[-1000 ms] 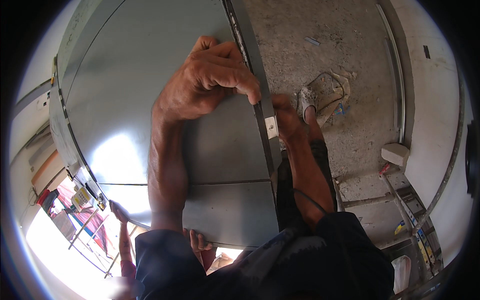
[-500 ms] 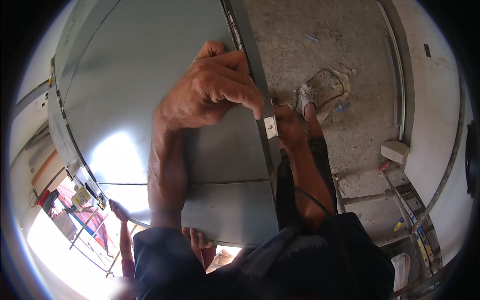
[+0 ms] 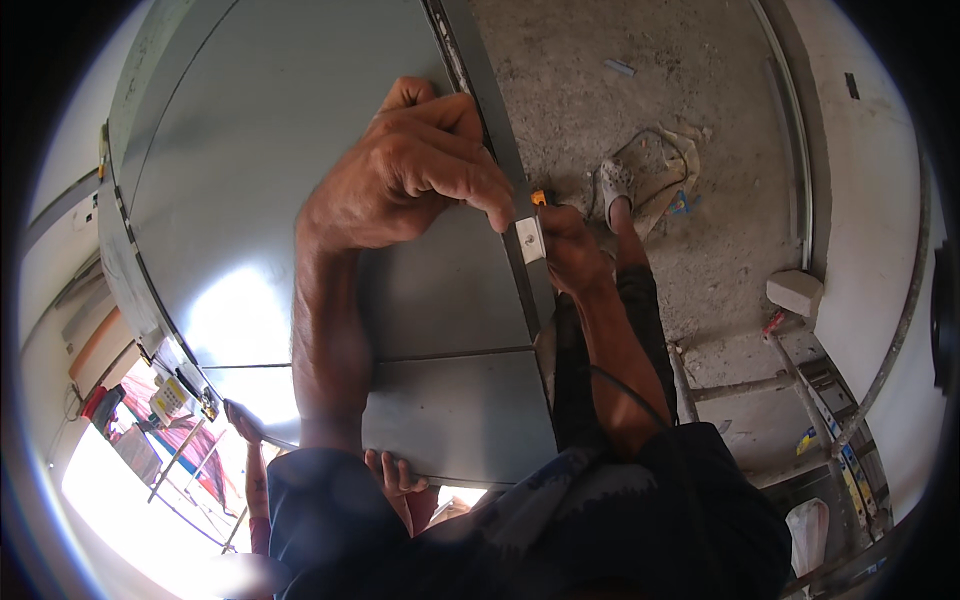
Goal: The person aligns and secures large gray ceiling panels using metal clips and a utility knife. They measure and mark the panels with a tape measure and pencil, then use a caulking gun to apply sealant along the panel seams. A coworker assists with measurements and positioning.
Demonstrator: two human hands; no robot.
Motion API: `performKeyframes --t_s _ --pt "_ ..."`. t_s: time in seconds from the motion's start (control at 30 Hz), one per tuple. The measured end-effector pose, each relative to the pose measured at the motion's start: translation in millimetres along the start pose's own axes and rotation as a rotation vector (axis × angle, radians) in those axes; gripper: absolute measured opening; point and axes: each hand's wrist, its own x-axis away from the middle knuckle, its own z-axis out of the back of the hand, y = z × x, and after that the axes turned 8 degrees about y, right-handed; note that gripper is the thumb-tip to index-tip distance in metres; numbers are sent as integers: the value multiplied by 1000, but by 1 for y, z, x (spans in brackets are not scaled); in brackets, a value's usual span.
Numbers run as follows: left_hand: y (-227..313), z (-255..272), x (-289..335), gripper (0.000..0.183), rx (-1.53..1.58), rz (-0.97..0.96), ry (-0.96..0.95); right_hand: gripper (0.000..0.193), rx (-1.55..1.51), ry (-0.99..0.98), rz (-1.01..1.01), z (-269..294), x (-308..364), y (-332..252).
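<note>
Grey panel [image 3: 445, 300] stretches below you, a pale metal bracket [image 3: 530, 241] at its right edge; your left hand [image 3: 415, 175] curls there, your right hand [image 3: 573, 250] sits beside the bracket, both grips too hidden to tell.

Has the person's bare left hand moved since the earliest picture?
Yes: against the small pale rectangular plate on the edge of the flat grey panel, the left hand has shifted down the picture, nearer it.
</note>
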Motion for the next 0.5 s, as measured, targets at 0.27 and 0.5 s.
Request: performKeyframes --t_s 0.27,0.5 --pt "1 2 2 26 -6 14 -51 23 27 -11 -57 5 6 1" --pt "3 4 0 19 27 35 -76 18 67 32 -49 4 7 0"
